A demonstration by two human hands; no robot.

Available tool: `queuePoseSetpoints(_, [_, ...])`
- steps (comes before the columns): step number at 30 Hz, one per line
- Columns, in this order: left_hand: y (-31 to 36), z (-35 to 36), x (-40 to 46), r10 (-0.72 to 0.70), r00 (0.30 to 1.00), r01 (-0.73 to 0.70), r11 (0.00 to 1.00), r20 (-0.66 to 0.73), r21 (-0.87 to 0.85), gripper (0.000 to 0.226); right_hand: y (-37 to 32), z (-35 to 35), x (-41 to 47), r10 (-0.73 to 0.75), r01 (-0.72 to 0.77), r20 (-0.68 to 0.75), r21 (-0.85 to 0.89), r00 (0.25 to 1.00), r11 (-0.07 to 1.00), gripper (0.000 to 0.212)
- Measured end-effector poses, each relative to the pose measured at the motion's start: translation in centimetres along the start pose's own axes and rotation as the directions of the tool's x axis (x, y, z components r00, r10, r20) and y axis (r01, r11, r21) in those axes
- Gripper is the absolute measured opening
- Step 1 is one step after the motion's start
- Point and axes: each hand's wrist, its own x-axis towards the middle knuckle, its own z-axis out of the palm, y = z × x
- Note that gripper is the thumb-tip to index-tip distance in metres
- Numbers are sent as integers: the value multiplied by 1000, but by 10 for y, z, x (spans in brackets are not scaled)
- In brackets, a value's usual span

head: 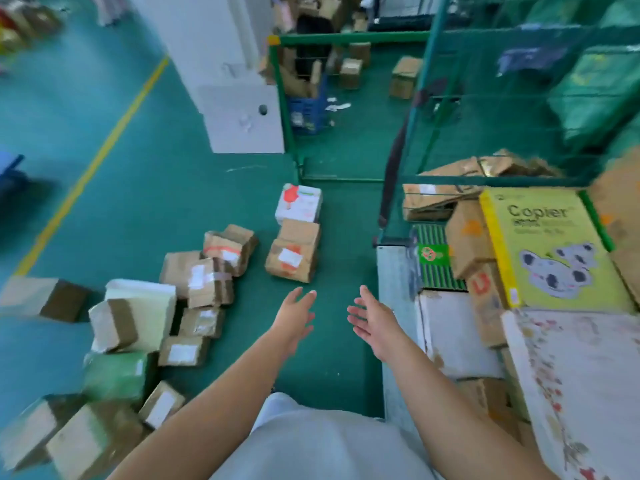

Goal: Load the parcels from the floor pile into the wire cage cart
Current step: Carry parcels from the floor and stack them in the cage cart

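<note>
Both my arms reach forward over the green floor. My left hand (296,315) and my right hand (372,322) are open, palms facing each other, holding nothing. Just beyond them stands a brown taped box (292,259) with a smaller brown box (300,232) on it and a white and red carton (298,203) behind. A pile of cardboard parcels (194,289) spreads over the floor to my left. The wire cage cart (398,268) is on my right, holding a yellow Copier box (547,247), brown boxes and a white flowered carton (571,382).
A white pillar (235,81) rises ahead on the left, beside a green fence (287,109) with more boxes behind it. A yellow floor line (93,168) runs diagonally at left. Green sacks (595,95) are stacked behind the cart.
</note>
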Motion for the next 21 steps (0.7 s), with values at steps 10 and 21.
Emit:
queuePoseSetpoints(10, [21, -169, 36, -60, 990, 27, 970, -131, -242, 56, -4, 179, 24, 47, -23, 94, -237, 994, 971, 38])
queuePoseSetpoints(21, [68, -324, 106, -87, 974, -7, 913, -211, -408, 47, -26, 355, 75, 71, -15, 160, -324, 985, 946, 36])
